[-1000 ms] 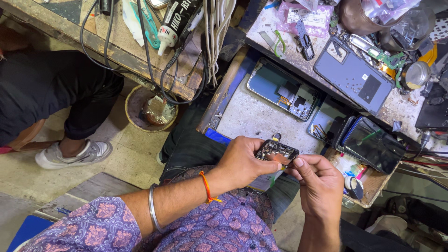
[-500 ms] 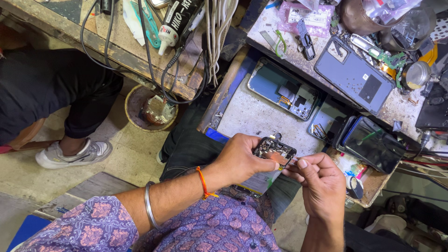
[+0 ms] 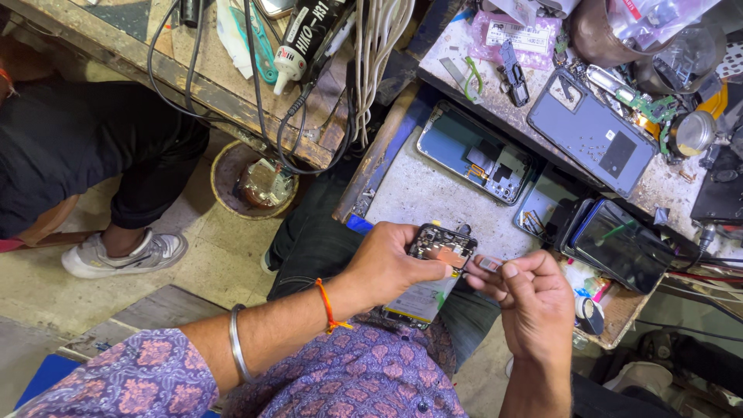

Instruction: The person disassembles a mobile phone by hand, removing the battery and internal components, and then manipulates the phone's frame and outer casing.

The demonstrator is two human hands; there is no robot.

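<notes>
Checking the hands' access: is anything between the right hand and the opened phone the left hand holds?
Only a small part pinched in the right hand's fingertips lies between it and the opened phone; the left hand grips the phone's near side.

Cramped repair shop, seen from above: worn wooden bench [image 3: 232, 85] at left, scuffed grey bench [image 3: 495, 108] at right w/ an open drawer [image 3: 418, 193], pale tiled floor [image 3: 209, 255] below, even light.

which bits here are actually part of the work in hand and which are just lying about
In hand:
- opened phone, held by the left hand
- small part, pinched by the right hand

Lying about:
- grey back cover
- phone frame
- glue tube
- dark phones
- cables
</notes>
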